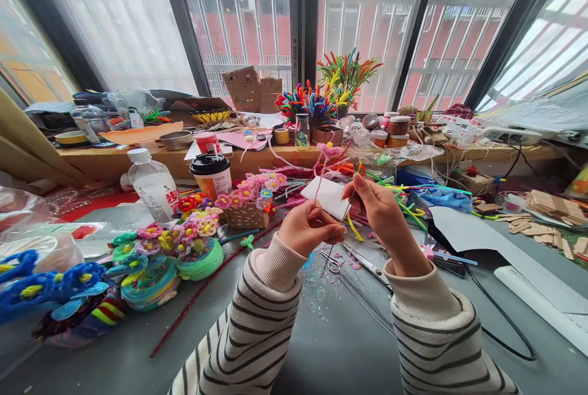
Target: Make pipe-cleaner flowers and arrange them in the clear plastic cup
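My left hand point(309, 228) is closed in a pinch on the stem of a pink pipe-cleaner flower point(329, 150), which stands upright above the fingers. To its right, my right hand point(374, 202) is raised with thumb and fingers pinched on a thin wire point(344, 216). That wire slants down past my left fingertips, and its lower end shows below them. On the table beneath lie small scissors point(331, 265), larger scissors point(367, 263), several loose wires point(362, 297) and scattered glitter. Just behind the hands is a white sheet of paper point(325, 195).
Pipe-cleaner flowers point(169, 237) in round holders crowd the left, near a plastic bottle point(151, 184) and a lidded cup point(211, 174). A red pipe cleaner point(197, 294) lies alongside. Wooden sticks point(546, 229) and a black cable point(509, 309) are on the right.
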A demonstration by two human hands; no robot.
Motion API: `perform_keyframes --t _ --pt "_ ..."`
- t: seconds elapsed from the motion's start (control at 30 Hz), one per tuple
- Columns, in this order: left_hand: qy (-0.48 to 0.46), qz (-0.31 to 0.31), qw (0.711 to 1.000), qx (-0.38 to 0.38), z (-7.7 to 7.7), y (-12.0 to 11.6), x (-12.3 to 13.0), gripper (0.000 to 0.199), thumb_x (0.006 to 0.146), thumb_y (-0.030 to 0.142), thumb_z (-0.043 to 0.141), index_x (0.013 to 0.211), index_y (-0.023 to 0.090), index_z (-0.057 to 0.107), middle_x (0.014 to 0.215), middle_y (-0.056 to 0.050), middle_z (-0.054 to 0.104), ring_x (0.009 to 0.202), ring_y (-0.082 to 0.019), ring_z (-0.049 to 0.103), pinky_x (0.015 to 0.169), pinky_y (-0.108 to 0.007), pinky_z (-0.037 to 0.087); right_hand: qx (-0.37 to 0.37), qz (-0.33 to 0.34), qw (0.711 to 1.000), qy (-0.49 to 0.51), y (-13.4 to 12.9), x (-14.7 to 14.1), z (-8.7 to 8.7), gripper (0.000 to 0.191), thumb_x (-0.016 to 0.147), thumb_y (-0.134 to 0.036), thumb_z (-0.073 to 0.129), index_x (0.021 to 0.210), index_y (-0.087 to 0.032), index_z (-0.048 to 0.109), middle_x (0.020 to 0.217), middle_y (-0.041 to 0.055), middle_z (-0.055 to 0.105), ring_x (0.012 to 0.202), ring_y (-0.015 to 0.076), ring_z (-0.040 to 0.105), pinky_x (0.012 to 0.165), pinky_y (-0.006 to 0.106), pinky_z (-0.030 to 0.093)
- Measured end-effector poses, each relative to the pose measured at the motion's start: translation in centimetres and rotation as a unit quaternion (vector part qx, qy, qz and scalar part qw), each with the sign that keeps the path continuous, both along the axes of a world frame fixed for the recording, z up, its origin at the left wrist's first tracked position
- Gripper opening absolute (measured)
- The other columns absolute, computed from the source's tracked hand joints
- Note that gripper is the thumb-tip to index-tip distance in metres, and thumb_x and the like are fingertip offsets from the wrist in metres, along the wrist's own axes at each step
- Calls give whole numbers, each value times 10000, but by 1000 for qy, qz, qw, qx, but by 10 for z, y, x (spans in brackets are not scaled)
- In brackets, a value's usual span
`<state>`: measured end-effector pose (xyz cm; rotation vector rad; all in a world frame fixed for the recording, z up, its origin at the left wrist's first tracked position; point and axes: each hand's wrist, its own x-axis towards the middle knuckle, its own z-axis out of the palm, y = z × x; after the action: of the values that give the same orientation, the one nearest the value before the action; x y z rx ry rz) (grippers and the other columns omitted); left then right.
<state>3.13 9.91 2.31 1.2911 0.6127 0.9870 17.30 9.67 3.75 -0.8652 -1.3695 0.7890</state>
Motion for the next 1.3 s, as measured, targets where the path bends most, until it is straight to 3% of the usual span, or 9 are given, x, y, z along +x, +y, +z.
perform_keyframes --t 0.27,0.53,1.3 --pt "18 31 999 4 -2 3 1 482 511 167 757 561 181 277 506 12 626 459 -101 590 453 -203 482 -16 9 999 30 3 -1 -3 411 723 -545 521 574 -163 540 408 -70 333 363 45 269 358 225 140" --pt "54 64 995 53 -4 3 0 431 574 119 689 565 188 264 525 34 620 488 -95 596 471 -197 483 -38 1 999 34 8 -1 -8 421 711 -563 515 577 -165 527 421 -75 335 355 38 278 351 213 170" --pt "80 96 989 78 -7 2 2 421 551 137 677 555 192 260 510 37 610 466 -112 600 440 -209 479 -6 -32 999 1 10 -3 -13 398 784 -514 453 574 -177 463 441 -72 329 376 44 275 368 201 194"
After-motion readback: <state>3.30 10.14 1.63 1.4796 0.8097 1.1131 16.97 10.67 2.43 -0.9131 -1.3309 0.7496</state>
